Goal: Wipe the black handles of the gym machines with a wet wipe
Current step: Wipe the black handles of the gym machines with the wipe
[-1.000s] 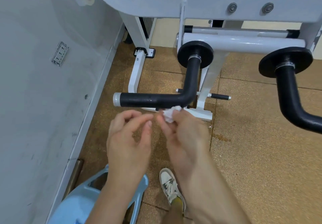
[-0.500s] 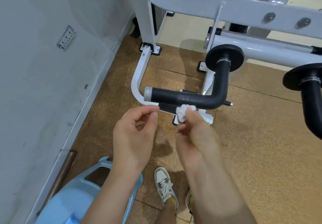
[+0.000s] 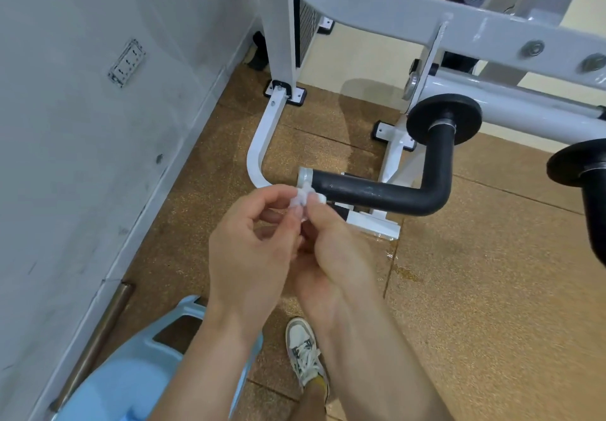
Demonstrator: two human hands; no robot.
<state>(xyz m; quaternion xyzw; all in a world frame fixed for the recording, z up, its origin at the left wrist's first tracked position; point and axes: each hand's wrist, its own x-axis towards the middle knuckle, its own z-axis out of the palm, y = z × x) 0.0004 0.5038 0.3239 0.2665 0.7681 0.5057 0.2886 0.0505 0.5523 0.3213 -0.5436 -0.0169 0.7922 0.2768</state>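
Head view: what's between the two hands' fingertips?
The crumpled wet wipe, pinched by left hand and right hand near the black handle, in the head view.

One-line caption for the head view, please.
Left hand and right hand pinch a crumpled wet wipe near the capped end of the bent black handle.

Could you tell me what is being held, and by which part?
A crumpled wet wipe, pinched on opposite sides by the fingertips of the left hand and the right hand, beside the black handle's capped end.
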